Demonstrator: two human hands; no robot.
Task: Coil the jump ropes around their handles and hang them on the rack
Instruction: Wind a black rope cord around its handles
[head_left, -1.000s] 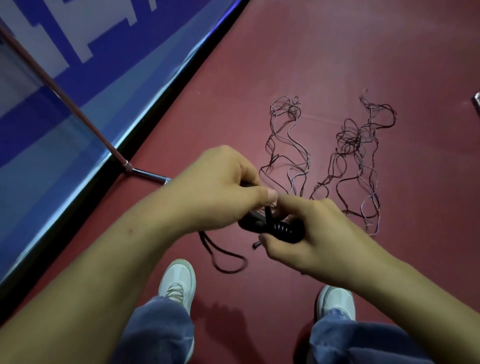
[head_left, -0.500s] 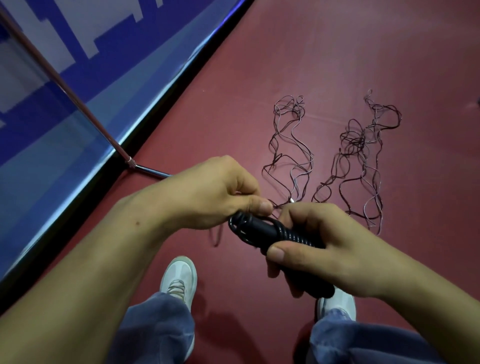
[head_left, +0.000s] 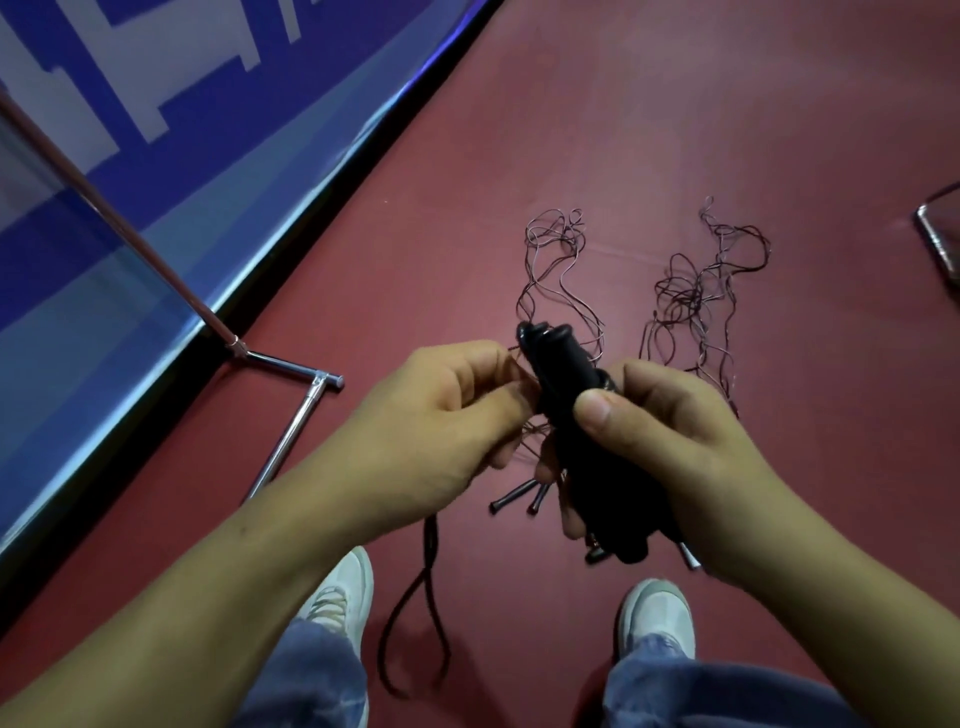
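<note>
At frame centre the right hand (head_left: 670, 447) grips the black handles (head_left: 569, 379), fingers clenched round them, while the left hand (head_left: 441, 421) pinches the thin rope (head_left: 531, 291) just beside. It looks light, springy and tangle-prone — best held taut near the handles.

Recorded dim, even light; soft shadows beside shoes (head_left: 343, 592); glare on rack tube (head_left: 291, 370); edges bowed, slightly soft.

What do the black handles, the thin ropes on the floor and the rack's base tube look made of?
Black handles: probably foam or rubber, with a matte black finish and a dull surface that shows no glare.
Thin ropes: perhaps coated steel cable. They are very fine, hold stiff kinks and have a faint sheen.
Rack base tube: polished or chromed metal, judging by its bright mirror-like highlights.
</note>
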